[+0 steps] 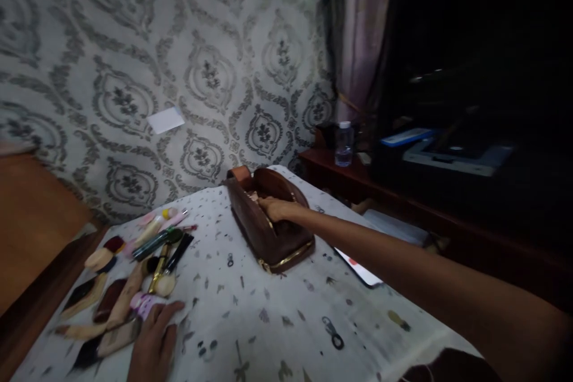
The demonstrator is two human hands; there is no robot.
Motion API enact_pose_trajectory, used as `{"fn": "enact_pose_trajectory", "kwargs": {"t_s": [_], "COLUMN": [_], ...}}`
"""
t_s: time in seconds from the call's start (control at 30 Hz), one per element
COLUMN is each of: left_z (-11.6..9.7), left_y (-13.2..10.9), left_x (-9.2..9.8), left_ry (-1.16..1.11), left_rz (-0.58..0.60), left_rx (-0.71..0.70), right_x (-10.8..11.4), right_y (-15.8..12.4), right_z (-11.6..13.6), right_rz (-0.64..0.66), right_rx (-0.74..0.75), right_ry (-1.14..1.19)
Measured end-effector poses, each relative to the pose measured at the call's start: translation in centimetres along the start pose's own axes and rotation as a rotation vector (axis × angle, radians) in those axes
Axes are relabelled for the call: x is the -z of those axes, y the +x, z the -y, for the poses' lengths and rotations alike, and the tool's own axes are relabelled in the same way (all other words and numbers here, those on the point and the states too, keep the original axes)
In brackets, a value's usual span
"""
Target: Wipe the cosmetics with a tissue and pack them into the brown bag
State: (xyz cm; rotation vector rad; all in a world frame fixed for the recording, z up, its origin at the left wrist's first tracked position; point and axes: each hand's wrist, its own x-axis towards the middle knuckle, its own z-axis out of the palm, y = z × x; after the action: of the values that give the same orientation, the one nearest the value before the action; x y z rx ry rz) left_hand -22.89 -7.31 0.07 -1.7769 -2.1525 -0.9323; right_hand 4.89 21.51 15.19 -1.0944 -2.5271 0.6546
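Observation:
My right hand (278,210) reaches into the open mouth of a brown zippered bag (268,233). Its fingers are drawn together at a small pale thing on the bag's inner edge, too blurred to name. The bag's inside is mostly hidden. My left hand (154,340) rests on the patterned cloth (250,322) with fingers apart, beside a purple-and-white item (145,304) at the edge of a pile of cosmetics. In that pile lie a dark green tube (156,242), a black tube (179,252), a gold tube (162,268) and a round sponge or puff (99,259).
A phone (360,265) with a lit screen lies partly behind my right forearm. On the dark red furniture at right stands a clear bottle (344,144). Patterned wallpaper (201,71) rises behind, with a brown chair or board (36,221) at left.

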Motion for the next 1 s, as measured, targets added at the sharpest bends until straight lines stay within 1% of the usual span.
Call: {"fn": "enact_pose_trajectory", "kwargs": {"t_s": [0.1, 0.2, 0.23, 0.27, 0.33, 0.4, 0.43, 0.47, 0.5, 0.53, 0.6, 0.67, 0.73, 0.77, 0.83, 0.87, 0.93, 1.0], "left_z": [-1.5, -2.7, -3.0, -3.2, -3.6, -3.8, -3.8, -3.9, -3.9, -3.9, -3.8, -3.8, -3.7, -3.6, -3.5, -3.4, -3.2, -3.1], "left_y": [0.3, 0.6, 0.6, 0.7, 0.7, 0.7, 0.8, 0.8, 0.8, 0.8, 0.9, 1.0, 1.1, 1.2, 1.2, 1.2, 1.2, 1.1], "left_x": [0.8, 1.3, 1.3, 1.4, 1.4, 1.4, 1.5, 1.5, 1.5, 1.4, 1.4, 1.4, 1.4, 1.4, 1.4, 1.5, 1.5, 1.6], "left_ry": [-0.048, -0.077, -0.086, -0.091, -0.092, -0.085, -0.080, -0.076, -0.072, -0.066, -0.054, -0.034, -0.001, 0.017, 0.043, 0.046, 0.028, -0.015], "left_rz": [0.097, 0.069, 0.057, 0.049, 0.050, 0.057, 0.061, 0.064, 0.068, 0.071, 0.080, 0.089, 0.097, 0.098, 0.092, 0.083, 0.051, 0.010], "left_rx": [0.015, 0.056, 0.059, 0.061, 0.058, 0.052, 0.049, 0.045, 0.043, 0.042, 0.041, 0.037, 0.031, 0.031, 0.036, 0.043, 0.064, 0.094], "right_x": [0.3, 0.4, 0.4, 0.3, 0.0, -0.7, -1.3, -2.0, -2.9, -4.0, -7.0, -10.8, -14.7, -16.5, -19.7, -20.9, -22.6, -23.4], "right_y": [0.1, 0.3, 0.2, 0.0, -0.9, -2.3, -3.2, -4.0, -4.8, -5.3, -5.8, -5.4, -4.2, -3.5, -1.9, -1.2, -0.2, 0.1], "right_z": [-0.1, -0.2, -0.2, -0.2, 0.2, 1.2, 2.0, 2.9, 4.0, 5.0, 7.0, 8.6, 9.8, 10.3, 11.3, 11.7, 12.7, 13.5], "right_rz": [0.056, 0.041, 0.021, -0.037, -0.332, -0.655, -0.788, -0.872, -0.894, -0.860, -0.677, -0.472, -0.285, -0.220, -0.121, -0.085, -0.056, -0.069], "right_rx": [-0.029, -0.030, -0.030, -0.028, 0.066, 0.220, 0.300, 0.378, 0.456, 0.537, 0.650, 0.631, 0.531, 0.473, 0.362, 0.306, 0.216, 0.201], "right_ry": [-0.082, -0.153, -0.172, -0.189, -0.170, -0.079, -0.023, 0.026, 0.068, 0.112, 0.211, 0.302, 0.374, 0.424, 0.539, 0.592, 0.659, 0.678]}}
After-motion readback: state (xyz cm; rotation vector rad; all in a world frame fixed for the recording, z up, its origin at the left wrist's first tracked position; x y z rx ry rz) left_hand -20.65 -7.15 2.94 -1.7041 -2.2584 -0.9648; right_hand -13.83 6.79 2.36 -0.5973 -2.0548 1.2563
